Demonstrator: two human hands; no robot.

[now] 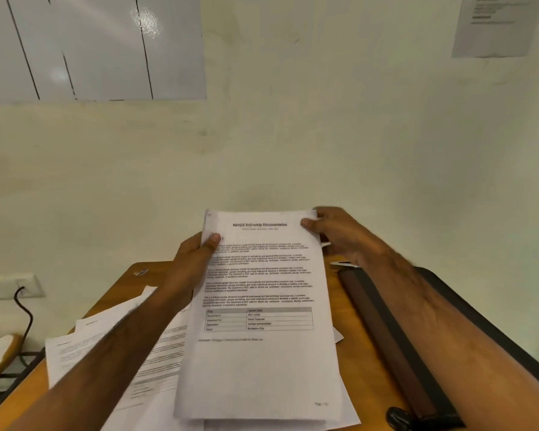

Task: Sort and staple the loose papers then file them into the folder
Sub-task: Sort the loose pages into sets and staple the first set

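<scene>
Nearest, loose white printed sheets [112, 353] lie fanned over the brown wooden desk [352, 346], a dark folder [395, 337] along its right edge. Both hands lift the stacked white papers [262, 306] clear, presumably to square them: left hand [196, 253] and right hand [339, 234] each pinching an upper corner. Open room lies toward the wall.

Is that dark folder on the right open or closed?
Cannot tell: the folder lies flat on the desk, largely hidden under the right forearm.

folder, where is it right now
In the head view the dark folder lies on the table's right side, under the right forearm, beside the held papers.
</scene>
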